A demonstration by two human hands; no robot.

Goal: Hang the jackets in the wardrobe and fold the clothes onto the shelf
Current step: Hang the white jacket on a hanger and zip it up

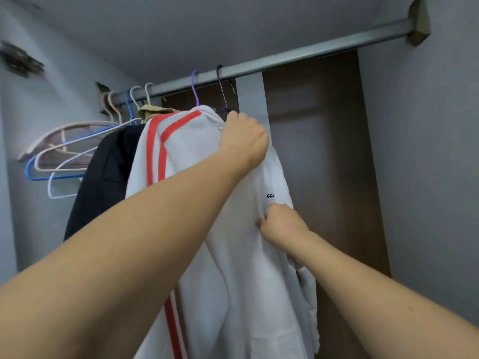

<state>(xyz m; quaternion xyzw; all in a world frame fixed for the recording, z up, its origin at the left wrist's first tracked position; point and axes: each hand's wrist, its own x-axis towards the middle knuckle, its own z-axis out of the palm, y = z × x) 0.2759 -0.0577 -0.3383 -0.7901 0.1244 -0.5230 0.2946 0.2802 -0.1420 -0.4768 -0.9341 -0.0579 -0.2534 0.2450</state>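
right hand [281, 224] pinches white jacket [241, 255] front, low | left hand [242, 137] higher, grips its shoulder at dark hanger [223, 92] neck | jacket hangs long axis vertical | hook on rail [285, 57], black jacket [103, 177] left

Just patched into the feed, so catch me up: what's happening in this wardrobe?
A person is hanging a white jacket with red stripes on the rail. The left hand grips its collar at the dark hanger, already hooked on; the right hand pinches the front. A black jacket and empty hangers hang further left.
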